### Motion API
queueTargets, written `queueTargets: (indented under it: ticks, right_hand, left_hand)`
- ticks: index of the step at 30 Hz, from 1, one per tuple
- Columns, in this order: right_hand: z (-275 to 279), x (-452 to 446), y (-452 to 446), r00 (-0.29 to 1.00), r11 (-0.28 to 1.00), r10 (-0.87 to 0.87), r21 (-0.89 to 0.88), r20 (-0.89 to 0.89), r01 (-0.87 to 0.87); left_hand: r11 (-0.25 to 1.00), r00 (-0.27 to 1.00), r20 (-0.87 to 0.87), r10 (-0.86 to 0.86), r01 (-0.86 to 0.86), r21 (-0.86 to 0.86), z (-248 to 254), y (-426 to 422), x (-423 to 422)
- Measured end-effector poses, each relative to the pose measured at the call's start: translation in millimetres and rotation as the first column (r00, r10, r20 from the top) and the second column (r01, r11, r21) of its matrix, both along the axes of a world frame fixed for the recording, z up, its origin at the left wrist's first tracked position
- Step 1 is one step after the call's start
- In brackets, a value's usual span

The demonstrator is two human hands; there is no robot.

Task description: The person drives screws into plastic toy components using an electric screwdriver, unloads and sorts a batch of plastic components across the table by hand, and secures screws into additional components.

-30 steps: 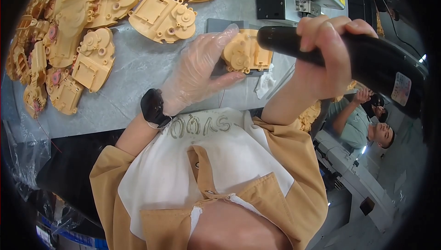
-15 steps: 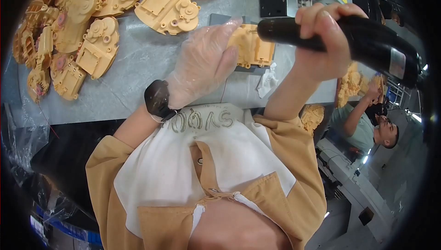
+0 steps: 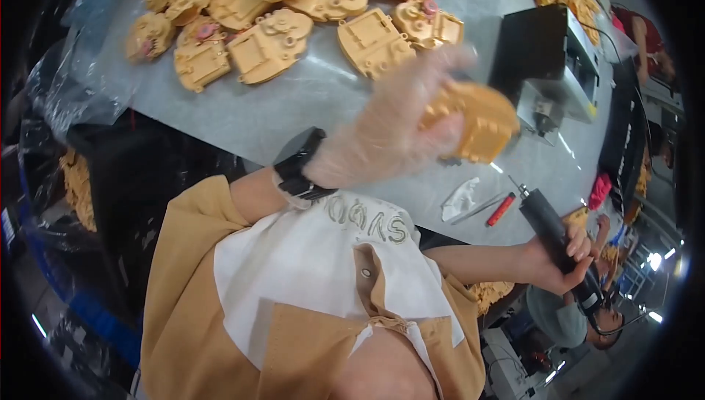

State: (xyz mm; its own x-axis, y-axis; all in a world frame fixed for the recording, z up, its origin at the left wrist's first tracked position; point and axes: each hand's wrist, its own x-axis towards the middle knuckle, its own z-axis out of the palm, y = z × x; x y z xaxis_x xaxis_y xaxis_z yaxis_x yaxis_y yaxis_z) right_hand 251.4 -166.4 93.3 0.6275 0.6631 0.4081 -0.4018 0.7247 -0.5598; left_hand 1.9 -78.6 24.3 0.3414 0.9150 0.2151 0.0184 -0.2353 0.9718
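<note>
My left hand (image 3: 396,124), in a clear plastic glove and blurred by motion, holds a yellow plastic housing (image 3: 481,121) above the grey table (image 3: 213,121). My bare right hand (image 3: 562,260) is wrapped round a black electric screwdriver (image 3: 545,218) at the right. The tool's thin bit points up and to the left, apart from the housing. More yellow housings (image 3: 270,46), some with small pink parts, lie in a heap beyond my left hand.
A black and silver machine (image 3: 543,55) stands at the table's right. Near the front edge are a white tissue (image 3: 460,199) and a red-handled tool (image 3: 501,210). A co-worker (image 3: 554,315) is at the lower right. Plastic film (image 3: 88,91) hangs at the left.
My left hand has lifted the housing and moved right with it. The screwdriver has come away from the housing, down and to the right, now pointing upward. The view has turned.
</note>
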Motion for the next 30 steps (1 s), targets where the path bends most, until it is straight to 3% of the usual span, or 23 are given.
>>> queueTargets:
  ticks: [2, 3, 4, 5, 6, 7, 8, 9, 10, 11, 12, 14, 15, 16, 17, 18, 19, 20, 21, 22, 23, 28, 30]
  right_hand:
    - [-4.5, -4.8, 11.9, 1.000, 0.999, 0.019, -0.027, -0.001, -0.019]
    - [-6.3, -10.3, 17.4, 1.000, 0.998, 0.012, -0.065, 0.018, -0.011]
    - [-8.1, -15.6, 24.1, 0.999, 0.995, 0.007, -0.100, 0.036, -0.003]
    - [-8.2, -18.9, 26.5, 1.000, 0.993, 0.017, -0.115, 0.026, -0.014]
    - [-9.4, -16.7, 25.9, 0.997, 0.993, 0.059, -0.108, 0.046, -0.054]
    - [-11.0, -14.5, 22.8, 0.995, 0.992, 0.096, -0.087, 0.013, -0.094]
    - [-13.7, -11.0, 20.7, 0.991, 0.989, 0.131, -0.069, -0.018, -0.132]
    - [-18.0, -5.0, 17.9, 0.991, 0.988, 0.129, -0.082, -0.039, -0.132]
    - [-22.6, 1.9, 16.8, 0.996, 0.990, 0.080, -0.117, -0.026, -0.083]
    - [-27.5, 4.3, 17.6, 0.999, 0.989, 0.034, -0.146, -0.010, -0.035]
    - [-32.5, 2.6, 19.6, 0.999, 0.987, 0.036, -0.155, -0.022, -0.039]
    - [-38.9, -1.7, 23.5, 0.999, 0.969, -0.045, -0.245, -0.002, 0.043]
    - [-41.3, -4.5, 24.9, 0.999, 0.965, -0.039, -0.260, -0.007, 0.036]
    - [-40.5, -8.2, 25.5, 0.999, 0.966, -0.041, -0.256, -0.007, 0.038]
    - [-38.0, -11.5, 25.7, 1.000, 0.967, -0.019, -0.255, 0.002, 0.019]
    - [-34.4, -13.5, 24.7, 1.000, 0.966, 0.005, -0.257, 0.016, 0.000]
    - [-31.1, -14.9, 23.1, 1.000, 0.967, 0.007, -0.254, 0.025, 0.000]
    - [-27.8, -15.5, 21.0, 0.999, 0.972, 0.019, -0.233, 0.041, -0.009]
    - [-25.1, -14.4, 18.5, 0.998, 0.978, 0.028, -0.210, 0.055, -0.016]
    - [-23.5, -10.8, 15.2, 0.998, 0.979, 0.018, -0.204, 0.056, -0.006]
    - [-22.0, -5.9, 9.7, 0.998, 0.981, 0.029, -0.193, 0.048, -0.019]
    - [-30.1, 1.7, -5.4, 0.993, 0.962, -0.067, -0.258, 0.098, 0.090]
    - [-35.8, 2.8, -6.0, 0.994, 0.959, -0.062, -0.272, 0.089, 0.084]
  left_hand:
    - [0.987, 0.960, 0.242, 0.141, -0.156, 0.045, 0.7, 11.7, -26.4]
    - [0.985, 0.937, 0.307, 0.166, -0.147, -0.085, -5.1, 15.0, -34.7]
    - [0.935, 0.879, 0.420, 0.225, -0.075, -0.346, 9.8, 7.4, -49.2]
    - [0.824, 0.807, 0.505, 0.307, 0.041, -0.566, 29.7, -6.4, -68.4]
    - [0.796, 0.779, 0.449, 0.439, -0.105, -0.596, 39.9, -23.4, -92.9]
    - [0.868, 0.508, 0.760, 0.405, 0.047, -0.494, 57.8, -48.0, -128.1]
    - [0.894, 0.321, 0.886, 0.333, 0.192, -0.406, 57.3, -81.3, -184.7]
    - [0.829, 0.362, 0.772, 0.523, -0.426, -0.362, 81.1, -99.4, -196.1]
    - [0.364, 0.275, 0.416, 0.866, -0.920, -0.149, 87.8, -129.7, -248.6]
    - [0.097, 0.115, 0.183, 0.976, -0.990, 0.105, 91.6, -141.1, -266.3]
    - [-0.116, -0.125, 0.005, 0.992, -0.908, 0.402, 93.9, -151.5, -281.6]
    - [-0.083, -0.321, -0.368, 0.872, -0.840, 0.537, 73.7, -203.1, -350.9]
    - [-0.039, -0.721, -0.571, 0.393, -0.633, 0.773, 88.2, -169.8, -305.1]
    - [0.030, -0.691, -0.448, 0.567, -0.527, 0.849, 84.7, -156.1, -288.6]
    - [-0.110, -0.404, -0.283, 0.870, -0.718, 0.687, 81.2, -125.3, -253.7]
    - [0.072, 0.010, -0.103, 0.995, -0.782, 0.619, 70.4, -97.5, -223.3]
    - [0.322, 0.009, -0.392, 0.920, -0.587, 0.743, 54.0, -82.3, -205.4]
    - [0.622, 0.182, -0.650, 0.738, -0.555, 0.552, 51.6, -61.2, -178.4]
    - [0.761, 0.151, -0.795, 0.588, -0.436, 0.480, 24.7, -44.4, -174.3]
    - [0.808, 0.096, -0.880, 0.466, -0.452, 0.378, -2.3, -31.3, -176.0]
    - [0.765, 0.178, -0.823, 0.539, -0.512, 0.390, -22.5, -20.0, -177.8]
    - [0.738, 0.305, -0.709, 0.636, -0.507, 0.445, -40.0, -24.6, -196.2]
    - [0.588, 0.323, -0.496, 0.806, -0.526, 0.614, -42.4, -35.0, -200.2]
